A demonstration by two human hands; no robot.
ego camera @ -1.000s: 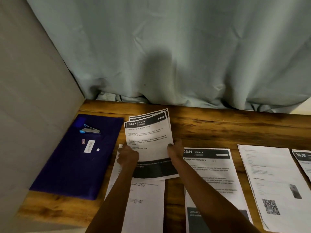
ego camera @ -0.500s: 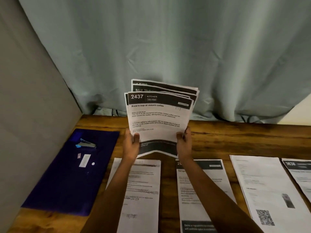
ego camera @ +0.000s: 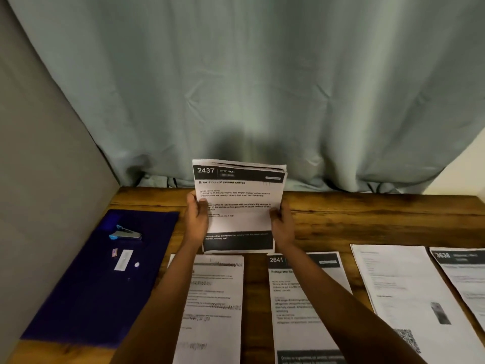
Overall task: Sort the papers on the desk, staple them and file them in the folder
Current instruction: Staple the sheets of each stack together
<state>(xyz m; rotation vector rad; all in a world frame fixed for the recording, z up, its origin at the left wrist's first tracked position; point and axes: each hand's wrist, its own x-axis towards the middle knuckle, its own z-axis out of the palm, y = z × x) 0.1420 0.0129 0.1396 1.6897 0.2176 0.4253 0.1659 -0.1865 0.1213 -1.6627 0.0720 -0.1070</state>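
A stack of papers [ego camera: 237,206] headed "2437 Kitchen" stands upright on its bottom edge on the wooden desk [ego camera: 367,216]. My left hand [ego camera: 196,219] grips the stack's left edge and my right hand [ego camera: 282,223] grips its right edge. The sheets' top edges lie nearly flush. A purple folder [ego camera: 78,292] lies flat at the left. On it sit a blue stapler [ego camera: 125,233] and a small white label [ego camera: 123,260].
More sheets lie flat along the front of the desk: one under my left arm [ego camera: 217,306], the "2641" sheet [ego camera: 296,306], a page with a QR code [ego camera: 409,298] and the "3638" sheet [ego camera: 464,274]. A grey wall bounds the left, a curtain the back.
The stack went from lying on the desk to raised and fanned, then came down onto its bottom edge with the sheets squared. Both hands shifted higher along its side edges.
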